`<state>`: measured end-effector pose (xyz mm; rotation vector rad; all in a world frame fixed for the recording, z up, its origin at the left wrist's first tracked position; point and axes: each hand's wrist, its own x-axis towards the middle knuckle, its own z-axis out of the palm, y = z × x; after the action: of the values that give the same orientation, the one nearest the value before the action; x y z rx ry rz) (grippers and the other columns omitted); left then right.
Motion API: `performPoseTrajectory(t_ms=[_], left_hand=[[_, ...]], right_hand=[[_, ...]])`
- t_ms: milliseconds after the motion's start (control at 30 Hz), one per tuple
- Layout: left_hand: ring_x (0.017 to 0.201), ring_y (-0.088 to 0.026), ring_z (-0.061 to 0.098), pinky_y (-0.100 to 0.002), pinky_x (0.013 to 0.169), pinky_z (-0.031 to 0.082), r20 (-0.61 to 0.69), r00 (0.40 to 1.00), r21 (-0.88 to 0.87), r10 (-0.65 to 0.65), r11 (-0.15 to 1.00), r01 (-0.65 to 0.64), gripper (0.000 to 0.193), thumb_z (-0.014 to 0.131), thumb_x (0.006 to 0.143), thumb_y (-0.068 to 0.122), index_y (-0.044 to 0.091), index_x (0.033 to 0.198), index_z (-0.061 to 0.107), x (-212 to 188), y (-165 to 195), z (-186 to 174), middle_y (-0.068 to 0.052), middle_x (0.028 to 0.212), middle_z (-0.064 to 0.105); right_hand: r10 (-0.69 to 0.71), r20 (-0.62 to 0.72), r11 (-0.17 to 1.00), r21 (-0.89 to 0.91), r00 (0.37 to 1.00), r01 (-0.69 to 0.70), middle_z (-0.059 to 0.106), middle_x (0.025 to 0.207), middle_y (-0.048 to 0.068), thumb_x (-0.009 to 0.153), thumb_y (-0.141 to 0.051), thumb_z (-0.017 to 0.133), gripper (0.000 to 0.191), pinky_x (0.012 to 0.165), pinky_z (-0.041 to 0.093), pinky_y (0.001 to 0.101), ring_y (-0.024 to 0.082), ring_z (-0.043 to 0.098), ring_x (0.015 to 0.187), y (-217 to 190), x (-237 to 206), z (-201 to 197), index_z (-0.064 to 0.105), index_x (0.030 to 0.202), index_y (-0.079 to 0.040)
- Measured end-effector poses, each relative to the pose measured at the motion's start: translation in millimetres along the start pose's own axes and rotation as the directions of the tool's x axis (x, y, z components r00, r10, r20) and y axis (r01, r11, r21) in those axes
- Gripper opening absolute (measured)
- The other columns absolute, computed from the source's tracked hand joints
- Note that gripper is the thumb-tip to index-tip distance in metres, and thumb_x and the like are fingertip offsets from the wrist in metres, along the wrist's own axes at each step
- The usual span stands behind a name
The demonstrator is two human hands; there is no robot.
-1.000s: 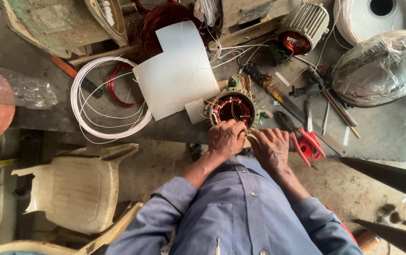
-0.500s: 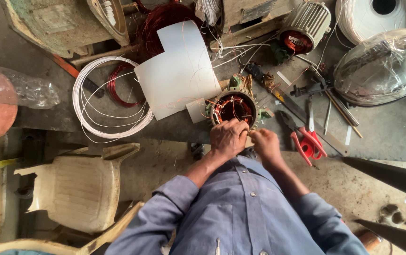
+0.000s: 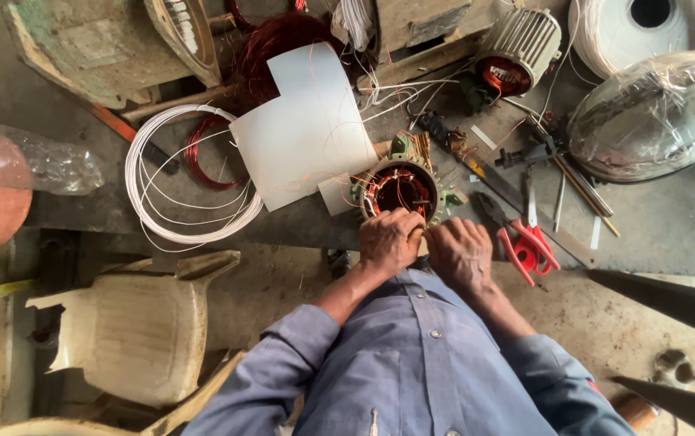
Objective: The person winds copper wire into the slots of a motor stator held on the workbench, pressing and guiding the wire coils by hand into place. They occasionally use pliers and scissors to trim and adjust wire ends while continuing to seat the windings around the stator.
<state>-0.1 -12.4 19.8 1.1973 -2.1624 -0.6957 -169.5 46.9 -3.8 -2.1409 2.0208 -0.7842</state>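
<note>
I'm gripping the near rim of the round motor stator (image 3: 400,190) at the bench edge, left hand (image 3: 389,241) fingers curled shut on it, right hand (image 3: 460,252) pinching beside it. Red-handled pliers (image 3: 525,242) are lying just right.

Wire coil (image 3: 190,182) left of stator (image 3: 400,190), pliers (image 3: 525,238) right.

workbench (image 3: 654,218) | stator (image 3: 400,190); red pliers (image 3: 529,242); white wire coil (image 3: 190,173); paper sheet (image 3: 307,129)

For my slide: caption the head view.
Both hands work at a round copper-wound motor stator beside red-handled pliers.
</note>
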Motion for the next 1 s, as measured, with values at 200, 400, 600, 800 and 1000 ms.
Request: performPoseTrajectory(t_ms=[200, 400, 600, 800, 1000], left_hand=[[0.074, -0.028, 0.066, -0.043, 0.064, 0.051, -0.015, 1.000, -0.003, 0.008, 1.000, -0.008, 0.005, 0.072, 0.083, 0.019, 0.018, 0.084, 0.068, 0, -1, 1, -0.003, 0.081, 0.066], [0.074, -0.028, 0.066, -0.042, 0.064, 0.051, -0.028, 0.999, 0.011, 0.024, 1.000, -0.024, 0.006, 0.072, 0.081, 0.019, 0.017, 0.086, 0.069, -1, -1, 1, -0.003, 0.082, 0.067], [0.074, -0.026, 0.066, -0.042, 0.064, 0.051, 0.015, 1.000, 0.006, -0.006, 1.000, 0.006, 0.005, 0.073, 0.083, 0.020, 0.018, 0.087, 0.069, 0, 0, -1, -0.002, 0.081, 0.067], [0.074, -0.028, 0.066, -0.042, 0.066, 0.052, -0.004, 1.000, -0.004, 0.022, 1.000, -0.022, 0.004, 0.072, 0.085, 0.020, 0.017, 0.086, 0.069, 0, 1, -3, -0.003, 0.082, 0.067], [0.075, -0.028, 0.065, -0.043, 0.065, 0.051, -0.028, 0.999, -0.010, 0.032, 0.999, -0.033, 0.007, 0.072, 0.083, 0.019, 0.017, 0.088, 0.069, 0, 2, -3, -0.003, 0.084, 0.067]], right_hand=[[0.524, 0.654, 0.087, 0.597, 0.546, -0.798, 0.064, 0.090, 0.006, 0.087, -0.017, 0.073, 0.013, 0.066, 0.048, 0.0390, 0.025, 0.064, 0.075, 19, -11, 27, 0.071, 0.099, -0.013], [-0.152, -0.031, 0.987, 0.049, 0.988, 0.153, 0.065, 0.096, 0.006, 0.087, -0.014, 0.071, 0.019, 0.066, 0.049, 0.0367, 0.024, 0.064, 0.075, 7, -1, -21, 0.072, 0.106, -0.012], [-0.152, -0.020, 0.988, 0.034, 0.988, 0.153, 0.065, 0.088, 0.005, 0.089, -0.016, 0.074, 0.008, 0.069, 0.048, 0.0387, 0.025, 0.063, 0.076, 5, 1, -9, 0.069, 0.095, -0.013], [0.576, 0.548, 0.245, 0.592, 0.606, -0.768, 0.063, 0.080, 0.006, 0.095, -0.020, 0.074, 0.013, 0.051, 0.040, 0.0330, 0.018, 0.054, 0.058, 12, -8, 14, 0.074, 0.094, -0.007], [-0.197, -0.049, 0.980, 0.005, 0.979, 0.197, 0.068, 0.095, 0.005, 0.092, -0.020, 0.067, 0.012, 0.062, 0.049, 0.0350, 0.022, 0.065, 0.072, 6, -11, -11, 0.070, 0.102, -0.015]])
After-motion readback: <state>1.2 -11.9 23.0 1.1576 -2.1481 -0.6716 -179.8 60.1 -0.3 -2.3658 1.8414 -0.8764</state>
